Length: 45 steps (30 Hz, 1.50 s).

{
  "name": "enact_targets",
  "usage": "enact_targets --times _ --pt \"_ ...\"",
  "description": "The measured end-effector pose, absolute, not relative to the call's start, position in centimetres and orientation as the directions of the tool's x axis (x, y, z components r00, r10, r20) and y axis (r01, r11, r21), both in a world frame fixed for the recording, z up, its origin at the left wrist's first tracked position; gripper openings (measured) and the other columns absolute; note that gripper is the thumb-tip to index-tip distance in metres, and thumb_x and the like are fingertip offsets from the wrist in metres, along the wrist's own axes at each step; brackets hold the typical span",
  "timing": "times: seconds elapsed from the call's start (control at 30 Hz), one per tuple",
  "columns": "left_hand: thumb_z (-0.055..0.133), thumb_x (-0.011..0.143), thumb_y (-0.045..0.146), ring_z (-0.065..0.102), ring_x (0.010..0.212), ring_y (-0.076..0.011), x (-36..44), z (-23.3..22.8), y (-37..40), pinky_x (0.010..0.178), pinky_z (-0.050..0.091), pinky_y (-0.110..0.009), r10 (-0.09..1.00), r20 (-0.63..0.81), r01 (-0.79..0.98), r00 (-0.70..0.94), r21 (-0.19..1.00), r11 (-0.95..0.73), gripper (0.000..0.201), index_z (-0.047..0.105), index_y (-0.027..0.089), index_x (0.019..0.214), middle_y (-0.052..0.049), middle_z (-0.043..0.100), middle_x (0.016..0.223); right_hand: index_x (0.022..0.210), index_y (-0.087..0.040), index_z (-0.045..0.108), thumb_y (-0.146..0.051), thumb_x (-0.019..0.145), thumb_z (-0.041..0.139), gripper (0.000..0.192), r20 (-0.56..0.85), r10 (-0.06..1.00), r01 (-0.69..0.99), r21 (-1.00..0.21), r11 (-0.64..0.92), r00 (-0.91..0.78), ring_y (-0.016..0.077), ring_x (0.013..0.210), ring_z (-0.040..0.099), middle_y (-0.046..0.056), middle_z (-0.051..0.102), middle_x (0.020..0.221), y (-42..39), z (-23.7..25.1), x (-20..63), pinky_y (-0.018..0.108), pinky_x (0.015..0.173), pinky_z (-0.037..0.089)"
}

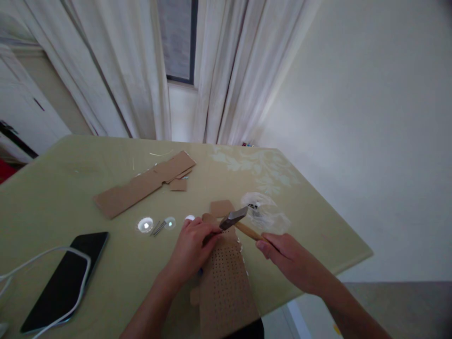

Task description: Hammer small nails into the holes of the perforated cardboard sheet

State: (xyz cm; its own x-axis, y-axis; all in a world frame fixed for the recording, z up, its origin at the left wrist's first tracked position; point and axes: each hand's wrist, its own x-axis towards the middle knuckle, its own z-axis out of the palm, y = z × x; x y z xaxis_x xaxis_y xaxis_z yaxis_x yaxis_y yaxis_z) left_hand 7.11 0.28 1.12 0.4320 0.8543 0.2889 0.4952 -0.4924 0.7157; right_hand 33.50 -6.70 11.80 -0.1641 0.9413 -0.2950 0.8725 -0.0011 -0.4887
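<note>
My right hand (287, 259) is wrapped round the wooden handle of a hammer (233, 218). The metal head is right by the fingertips of my left hand (194, 242), over a long cardboard strip (228, 282). Rows of small holes cover the strip's near part. My left fingers are pinched together at its far end; whatever is between them is too small or hidden to make out. A smaller cardboard piece (221, 208) lies just beyond the hammer head. Left of my left hand, several nails (159, 229) lie on the table.
Two small round clear dishes (145, 225) flank the nails. A clear plastic bag (264, 212) with small dark items lies at right. Torn cardboard (144, 186) rests farther back. At left is a black tablet (67, 282) with a white cable (86, 270) across it.
</note>
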Motion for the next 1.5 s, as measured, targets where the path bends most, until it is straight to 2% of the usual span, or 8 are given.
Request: enact_targets --times 0.2,0.4,0.57,0.67,0.83,1.03,1.27,1.5 --pt "0.075 0.099 0.020 0.065 0.090 -0.0246 7.2 1.1 0.3 0.087 0.037 -0.041 0.858 0.278 0.511 0.431 0.709 -0.487 0.011 0.081 0.029 0.101 -0.001 0.079 0.091 0.079 -0.023 0.054 -0.058 0.114 0.034 0.053 -0.233 0.963 0.867 -0.497 0.003 -0.137 0.0196 0.072 0.057 0.000 0.058 0.073 -6.3 12.5 33.9 0.033 0.070 0.034" --pt "0.072 0.099 0.018 0.067 0.092 -0.0251 7.0 1.6 0.3 0.087 0.037 -0.041 0.867 0.254 0.504 0.429 0.729 -0.463 0.014 0.082 0.029 0.101 -0.001 0.079 0.092 0.080 -0.023 0.057 -0.053 0.114 0.039 0.049 -0.303 0.940 0.929 -0.368 0.033 -0.154 0.0199 0.070 0.058 0.002 0.061 0.072 -6.6 11.4 33.3 0.033 0.066 0.032" --pt "0.072 0.100 0.020 0.067 0.093 -0.0258 7.0 1.4 0.3 0.089 0.039 -0.043 0.871 0.245 0.502 0.427 0.736 -0.453 0.013 0.082 0.029 0.100 -0.001 0.080 0.095 0.082 -0.024 0.060 -0.068 0.112 0.034 0.059 -0.186 0.975 0.889 -0.458 0.024 -0.122 0.0227 0.076 0.060 0.003 0.064 0.075 -7.5 12.1 33.7 0.034 0.071 0.039" --pt "0.073 0.100 0.021 0.067 0.093 -0.0264 7.1 1.4 0.3 0.090 0.040 -0.044 0.873 0.245 0.506 0.422 0.735 -0.451 0.013 0.082 0.029 0.099 -0.001 0.080 0.094 0.080 -0.024 0.059 -0.071 0.110 0.034 0.061 -0.194 0.975 0.856 -0.517 -0.006 -0.111 0.0218 0.073 0.059 0.003 0.063 0.073 -7.7 12.4 33.8 0.034 0.068 0.039" --pt "0.074 0.097 0.018 0.068 0.091 -0.0265 7.1 1.3 0.4 0.089 0.041 -0.043 0.874 0.243 0.516 0.422 0.728 -0.451 0.014 0.082 0.029 0.099 -0.001 0.080 0.092 0.076 -0.024 0.054 -0.067 0.112 0.033 0.060 -0.266 0.949 0.858 -0.514 0.009 -0.170 0.0197 0.071 0.056 0.001 0.060 0.072 -7.3 11.6 33.4 0.033 0.066 0.036" --pt "0.072 0.099 0.021 0.068 0.093 -0.0265 7.1 1.2 0.4 0.090 0.041 -0.044 0.871 0.250 0.519 0.423 0.721 -0.459 0.013 0.082 0.029 0.098 -0.002 0.081 0.094 0.079 -0.024 0.053 -0.072 0.110 0.032 0.061 -0.238 0.966 0.837 -0.546 -0.044 -0.105 0.0194 0.067 0.052 0.001 0.056 0.071 -7.0 11.9 33.8 0.033 0.064 0.035" --pt "0.071 0.098 0.020 0.068 0.093 -0.0265 7.0 1.3 0.4 0.089 0.041 -0.044 0.867 0.239 0.494 0.438 0.742 -0.454 0.014 0.082 0.030 0.099 -0.001 0.081 0.095 0.077 -0.024 0.055 -0.066 0.112 0.032 0.059 -0.263 0.953 0.864 -0.503 -0.001 -0.151 0.0215 0.074 0.057 0.002 0.061 0.074 -7.2 11.4 33.2 0.034 0.070 0.038" --pt "0.071 0.099 0.021 0.069 0.095 -0.0265 7.0 1.4 0.4 0.092 0.043 -0.045 0.867 0.254 0.468 0.428 0.759 -0.453 0.012 0.081 0.028 0.098 -0.002 0.082 0.098 0.080 -0.024 0.058 -0.064 0.112 0.035 0.057 -0.229 0.965 0.840 -0.542 -0.016 -0.130 0.0202 0.071 0.058 0.001 0.063 0.073 -7.5 11.4 33.4 0.033 0.067 0.038"
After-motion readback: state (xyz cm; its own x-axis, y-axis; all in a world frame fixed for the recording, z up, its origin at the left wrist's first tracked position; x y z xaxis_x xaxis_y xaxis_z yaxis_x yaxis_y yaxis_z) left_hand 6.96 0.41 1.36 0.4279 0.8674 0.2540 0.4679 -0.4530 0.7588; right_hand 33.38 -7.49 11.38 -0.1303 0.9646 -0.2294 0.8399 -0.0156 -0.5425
